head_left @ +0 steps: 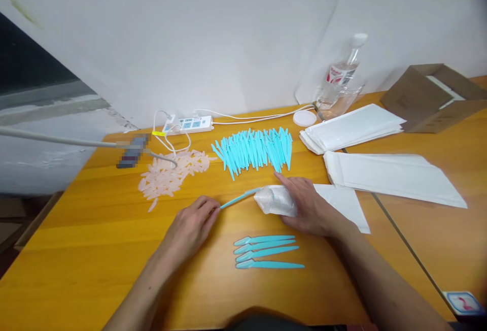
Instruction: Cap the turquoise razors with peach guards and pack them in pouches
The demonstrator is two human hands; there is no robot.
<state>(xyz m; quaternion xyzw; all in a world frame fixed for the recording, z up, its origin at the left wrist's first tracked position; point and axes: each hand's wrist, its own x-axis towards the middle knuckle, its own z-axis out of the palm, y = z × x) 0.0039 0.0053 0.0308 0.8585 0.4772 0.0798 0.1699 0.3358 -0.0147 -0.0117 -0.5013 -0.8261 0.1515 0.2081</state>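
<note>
Had four slim turquoise plastic blade-shaped tools lined up nearest the body on the yellow-brown wooden table, likely for easy reach. Pinched a single matching tool by one end in the left hand, slanting it up to a crumpled white film pouch; could not tell whether inside. Gripped that pouch in the right hand, apparently to steady it against the tool. Had pale pink slips heaped beyond at left, a dense row of similar turquoise tools at centre and flat white rectangular packets stacked at right, perhaps sorted by kind. Had a white power strip, clear bottle and open brown cardboard box farthest back, seemingly out of the way.
</note>
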